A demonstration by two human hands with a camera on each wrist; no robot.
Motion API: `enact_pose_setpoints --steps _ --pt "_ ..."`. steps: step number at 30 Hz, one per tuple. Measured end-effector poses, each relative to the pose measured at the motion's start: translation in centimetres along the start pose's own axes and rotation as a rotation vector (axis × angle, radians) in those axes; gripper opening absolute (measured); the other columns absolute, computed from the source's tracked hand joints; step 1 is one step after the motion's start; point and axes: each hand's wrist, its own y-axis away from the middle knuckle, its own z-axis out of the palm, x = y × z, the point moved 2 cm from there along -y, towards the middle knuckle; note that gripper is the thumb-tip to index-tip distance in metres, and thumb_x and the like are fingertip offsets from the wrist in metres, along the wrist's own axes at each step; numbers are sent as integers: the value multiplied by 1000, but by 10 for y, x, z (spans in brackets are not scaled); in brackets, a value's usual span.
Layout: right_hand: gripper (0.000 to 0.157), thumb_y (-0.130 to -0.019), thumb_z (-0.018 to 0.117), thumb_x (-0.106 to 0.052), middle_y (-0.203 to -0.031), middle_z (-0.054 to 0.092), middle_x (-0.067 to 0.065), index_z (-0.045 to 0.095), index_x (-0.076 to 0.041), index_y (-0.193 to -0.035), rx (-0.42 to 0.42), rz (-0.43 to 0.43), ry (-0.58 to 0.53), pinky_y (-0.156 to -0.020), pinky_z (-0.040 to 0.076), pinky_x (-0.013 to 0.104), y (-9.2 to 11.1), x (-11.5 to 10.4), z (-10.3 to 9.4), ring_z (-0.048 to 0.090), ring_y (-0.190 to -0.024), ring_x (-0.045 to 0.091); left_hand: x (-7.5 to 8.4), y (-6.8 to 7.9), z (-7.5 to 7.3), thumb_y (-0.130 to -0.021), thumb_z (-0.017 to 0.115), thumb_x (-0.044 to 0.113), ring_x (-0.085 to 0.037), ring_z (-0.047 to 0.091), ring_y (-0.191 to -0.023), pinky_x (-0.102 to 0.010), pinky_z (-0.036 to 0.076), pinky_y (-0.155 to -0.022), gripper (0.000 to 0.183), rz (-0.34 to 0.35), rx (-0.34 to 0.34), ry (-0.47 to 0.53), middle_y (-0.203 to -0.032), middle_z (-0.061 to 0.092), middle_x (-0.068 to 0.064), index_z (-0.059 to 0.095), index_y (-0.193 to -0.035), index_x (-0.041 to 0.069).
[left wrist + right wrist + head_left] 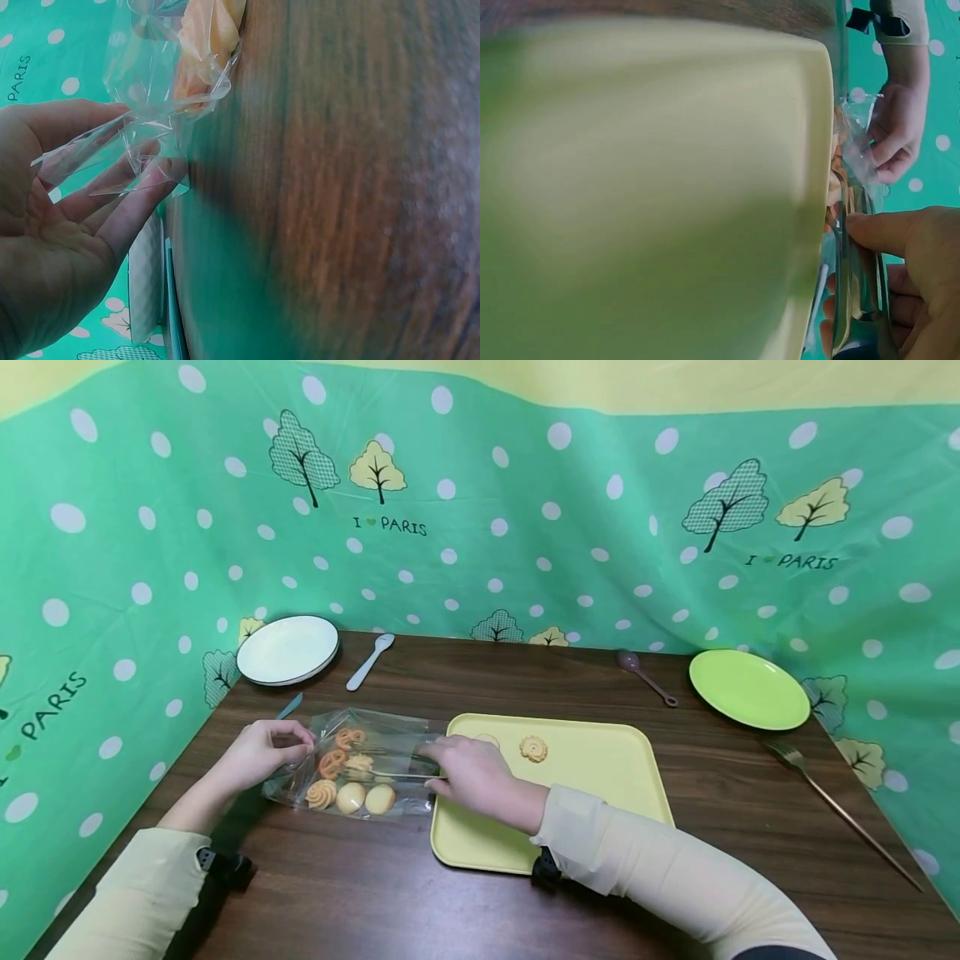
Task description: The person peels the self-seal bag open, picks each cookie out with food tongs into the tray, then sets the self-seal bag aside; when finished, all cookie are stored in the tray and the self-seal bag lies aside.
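My left hand [258, 758] pinches the left end of a clear plastic bag [401, 733] between thumb and fingers. Inside the bag lie several cookies: orange pretzel-shaped ones [333, 764], a swirled one [321, 794] and pale round ones [380, 799]. My right hand [480, 777] grips metal tongs [845, 289], thumb on one side and fingers on the other. The tongs reach leftward to the cookies, their tips at a small ridged cookie [359, 765]. Below the right hand is a yellow tray [615, 752] bearing a ridged cookie [534, 748] and a paler one partly behind the hand.
At the back left are a white plate [288, 649] and a pale spoon [370, 663]; a blue utensil tip [290, 705] shows beside the left hand. To the right lie a purple spoon [647, 678], a green plate [750, 689] and a long fork [843, 814].
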Motion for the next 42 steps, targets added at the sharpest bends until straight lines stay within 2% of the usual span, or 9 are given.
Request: enact_pose_setpoints --steps 4,11,17,21,30,39,42 --pt "44 -86 68 -38 -118 65 -4 59 -25 -127 15 -10 -12 -65 51 39 0 1 1 63 -101 16 -1 0 0 -88 66 19 -22 59 -92 -31 52 -68 6 10 5 1 -102 66 -9 69 -86 14" --pt "46 -86 68 -36 -124 63 -2 59 -23 -129 23 -7 -58 -75 53 39 4 6 -6 62 -108 16 -2 1 0 -88 66 21 -24 58 -95 -31 51 -69 7 3 0 0 -103 66 -9 69 -86 14" --pt "44 -85 69 -35 -115 67 -5 60 -25 -127 48 -2 -70 -63 52 35 14 14 -17 62 -104 13 -2 1 -1 -88 66 20 -23 58 -95 -31 51 -69 7 -3 4 -6 -104 66 -9 69 -86 14" --pt "40 -84 70 -36 -111 67 -7 63 -24 -122 67 13 -62 -61 51 33 24 22 -24 63 -101 11 -1 2 0 -88 66 20 -22 58 -90 -30 51 -67 7 4 10 -9 -103 66 -9 69 -86 13" --pt "41 -82 72 -35 -117 66 -2 64 -22 -120 107 68 -87 -75 53 41 60 49 -36 62 -109 17 0 3 0 -88 66 19 -21 58 -89 -30 50 -66 7 12 16 -20 -103 66 -9 69 -86 13" --pt "44 -79 76 -32 -114 68 0 65 -20 -119 199 175 -110 -78 52 43 112 85 -47 63 -107 21 1 4 0 -88 67 18 -20 59 -92 -30 51 -67 6 17 23 0 -103 67 -9 70 -85 13" --pt "44 -78 77 -32 -112 68 -2 65 -20 -119 229 200 -106 -75 53 43 128 96 -53 64 -104 21 1 4 -1 -88 66 17 -19 60 -91 -30 52 -67 7 28 19 8 -103 66 -11 69 -86 12"
